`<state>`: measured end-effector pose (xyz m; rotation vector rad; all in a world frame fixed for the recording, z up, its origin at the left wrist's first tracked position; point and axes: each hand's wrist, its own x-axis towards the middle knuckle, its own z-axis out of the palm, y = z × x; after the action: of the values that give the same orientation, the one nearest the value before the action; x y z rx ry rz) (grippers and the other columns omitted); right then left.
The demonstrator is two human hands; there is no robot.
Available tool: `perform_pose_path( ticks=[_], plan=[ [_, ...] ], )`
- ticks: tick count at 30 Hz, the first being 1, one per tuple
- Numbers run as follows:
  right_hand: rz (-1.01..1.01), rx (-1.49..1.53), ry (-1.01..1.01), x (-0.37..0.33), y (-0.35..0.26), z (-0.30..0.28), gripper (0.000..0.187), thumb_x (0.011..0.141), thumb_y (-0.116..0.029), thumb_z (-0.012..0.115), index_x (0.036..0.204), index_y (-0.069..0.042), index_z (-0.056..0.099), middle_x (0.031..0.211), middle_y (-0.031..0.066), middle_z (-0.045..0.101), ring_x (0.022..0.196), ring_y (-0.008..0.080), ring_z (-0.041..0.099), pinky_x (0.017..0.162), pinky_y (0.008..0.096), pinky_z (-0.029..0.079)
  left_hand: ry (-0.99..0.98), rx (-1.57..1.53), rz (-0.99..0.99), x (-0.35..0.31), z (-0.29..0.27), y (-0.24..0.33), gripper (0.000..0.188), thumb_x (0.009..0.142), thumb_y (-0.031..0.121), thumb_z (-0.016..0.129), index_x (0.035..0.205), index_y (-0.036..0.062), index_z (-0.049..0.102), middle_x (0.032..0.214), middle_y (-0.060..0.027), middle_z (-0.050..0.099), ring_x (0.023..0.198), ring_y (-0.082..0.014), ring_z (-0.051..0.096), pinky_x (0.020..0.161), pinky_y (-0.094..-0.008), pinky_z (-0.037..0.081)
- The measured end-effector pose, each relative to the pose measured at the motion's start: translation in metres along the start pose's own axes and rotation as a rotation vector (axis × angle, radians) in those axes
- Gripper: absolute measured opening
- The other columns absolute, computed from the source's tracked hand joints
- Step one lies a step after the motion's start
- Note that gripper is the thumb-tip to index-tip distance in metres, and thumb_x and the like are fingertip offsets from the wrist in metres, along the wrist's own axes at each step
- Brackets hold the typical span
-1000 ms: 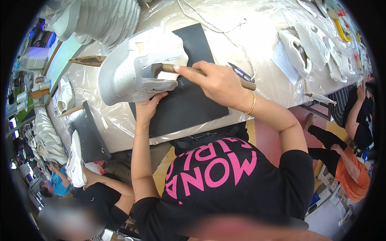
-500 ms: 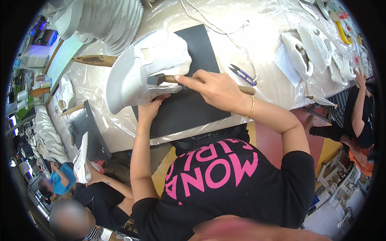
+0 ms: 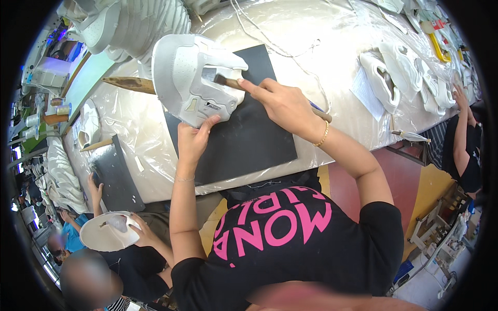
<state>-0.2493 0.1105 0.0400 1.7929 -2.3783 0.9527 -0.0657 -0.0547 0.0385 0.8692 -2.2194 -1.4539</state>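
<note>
A white shoe upper (image 3: pixel 179 78) is spread out over the dark board (image 3: pixel 249 145) on the table. My left hand (image 3: pixel 192 142) grips its near edge, thumb on top and the other fingers mostly hidden. My right hand (image 3: pixel 288 106) is closed around a wooden-handled tool with a dark head (image 3: pixel 231 82), index finger stretched along the handle. The tool's head lies over the opening between the upper's two sides; whether it touches the material I cannot tell. Blue-handled thread snips (image 3: pixel 319 108) are mostly covered by my right hand.
A pointed wooden stick (image 3: pixel 127 84) projects from the upper's left side. Stacked uppers (image 3: pixel 150 26) stand at the far left; more uppers (image 3: pixel 384 85) lie at the right. White cord (image 3: pixel 270 41) crosses the plastic-covered table. At lower left, a co-worker holds a white upper (image 3: pixel 96 233).
The upper has turned, bringing its near side panel into view, and shifted slightly right. My right hand and the tool have moved right and the tool's head up. The co-worker's upper has turned over.
</note>
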Motion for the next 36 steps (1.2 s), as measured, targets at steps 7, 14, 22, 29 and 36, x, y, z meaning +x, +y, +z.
perform_pose_path(
  ticks=[7, 14, 22, 29, 36],
  plan=[
    [0.039, 0.012, 0.123, -0.004, 0.000, -0.015, 0.055, 0.083, -0.002, 0.061, 0.134, -0.021, 0.057, 0.079, 0.0057, 0.058, 0.057, 0.0223, 0.059, 0.051, 0.0333, 0.051, -0.016, -0.005, 0.033, 0.013, -0.002, 0.007, 0.023, 0.085, 0.018, 0.074, 0.086, -0.0046, 0.070, 0.060, -0.0029, 0.060, 0.057, -0.0083, 0.051, 0.053, -0.0281, 0.042],
    [-0.003, 0.187, 0.402, -0.021, 0.005, -0.022, 0.054, 0.083, -0.002, 0.061, 0.134, -0.019, 0.058, 0.075, 0.0062, 0.057, 0.056, 0.0236, 0.059, 0.051, 0.0345, 0.049, -0.050, 0.049, -0.005, 0.007, 0.004, 0.012, 0.026, 0.083, 0.017, 0.074, 0.099, -0.0030, 0.068, 0.073, -0.0099, 0.067, 0.057, -0.0156, 0.057, 0.056, -0.0296, 0.045],
    [-0.024, 0.065, 0.171, -0.043, 0.003, -0.019, 0.064, 0.079, 0.003, 0.062, 0.140, -0.014, 0.052, 0.079, 0.0085, 0.063, 0.062, 0.0232, 0.061, 0.052, 0.0346, 0.051, -0.090, 0.148, 0.162, -0.010, 0.007, -0.010, 0.017, 0.086, 0.010, 0.067, 0.100, 0.0010, 0.072, 0.103, -0.0158, 0.071, 0.094, -0.0293, 0.067, 0.083, -0.0361, 0.049],
    [0.107, 0.028, -0.115, -0.049, 0.009, -0.002, 0.061, 0.084, -0.012, 0.057, 0.141, -0.032, 0.048, 0.075, 0.0087, 0.053, 0.056, 0.0273, 0.060, 0.048, 0.0411, 0.048, -0.073, -0.035, 0.110, -0.015, 0.009, -0.020, 0.033, 0.080, 0.003, 0.075, 0.110, -0.0054, 0.063, 0.100, -0.0131, 0.071, 0.097, -0.0233, 0.065, 0.089, -0.0333, 0.048],
    [0.108, 0.015, -0.087, -0.050, 0.007, 0.003, 0.055, 0.087, -0.015, 0.057, 0.140, -0.029, 0.048, 0.079, 0.0076, 0.054, 0.058, 0.0273, 0.061, 0.048, 0.0404, 0.048, -0.304, 0.252, 0.427, -0.004, 0.005, -0.039, 0.028, 0.079, 0.004, 0.076, 0.105, -0.0036, 0.067, 0.100, -0.0118, 0.072, 0.089, -0.0228, 0.067, 0.085, -0.0336, 0.049]
  ],
)
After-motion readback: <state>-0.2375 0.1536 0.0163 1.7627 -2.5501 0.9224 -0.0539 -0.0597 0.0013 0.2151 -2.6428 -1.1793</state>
